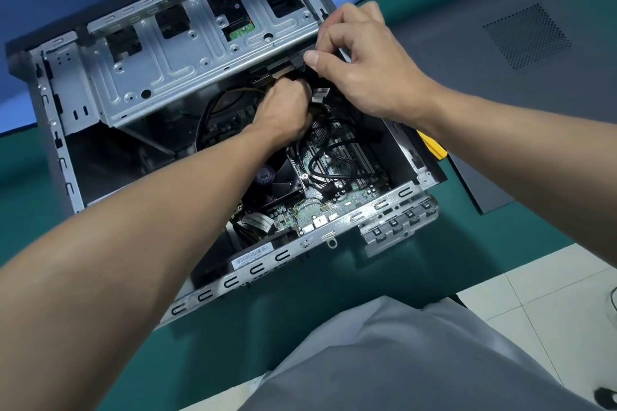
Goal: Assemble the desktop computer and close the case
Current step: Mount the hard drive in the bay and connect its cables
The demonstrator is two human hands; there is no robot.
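Observation:
An open desktop case (337, 232) lies on its side on a green mat, motherboard (337, 207) and CPU fan (277, 177) exposed. A silver drive cage (160, 63) is swung up at the back, with a hard drive (230, 7) seen through its cutouts. My left hand (283, 110) reaches in under the cage edge, its fingers closed around black cables (320, 160); what it grips is hidden. My right hand (364, 60) pinches a black connector (298, 62) at the cage's right end.
The dark grey side panel (521, 53) with a perforated vent lies on the mat to the right. A yellow-handled tool (432, 147) sticks out beside the case's right wall. My grey trouser leg (400, 360) and white floor tiles (551, 294) fill the foreground.

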